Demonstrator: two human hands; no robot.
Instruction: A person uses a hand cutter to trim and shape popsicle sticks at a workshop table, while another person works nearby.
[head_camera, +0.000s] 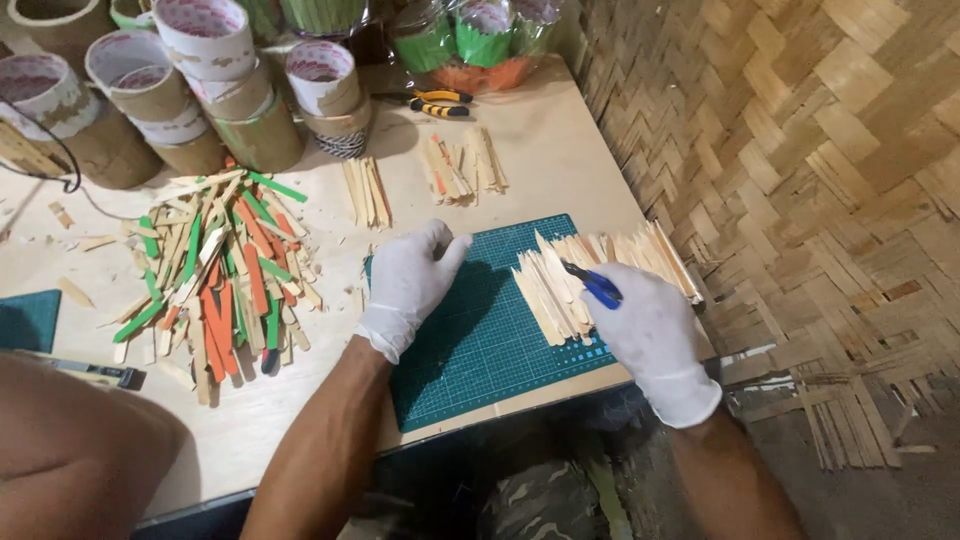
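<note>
A heap of plain, green and orange sticks lay on the pale wooden table well left of the green cutting mat, with two smaller bundles of plain sticks and behind the mat and a yellow-and-black tool beyond them. Cardboard tubes crowded the far left corner, and bagged green and orange goods stood at the back. The left hand, gloved in white, rested loosely curled on the mat's left edge, holding nothing that could be seen. The right hand, also gloved, was closed around a blue-handled knife, its tip over the row of pale sticks spread across the mat's right side. The blade itself was too small to make out. The tubes were cut off by the frame. A woven bamboo wall ran along the table's right side.
</note>
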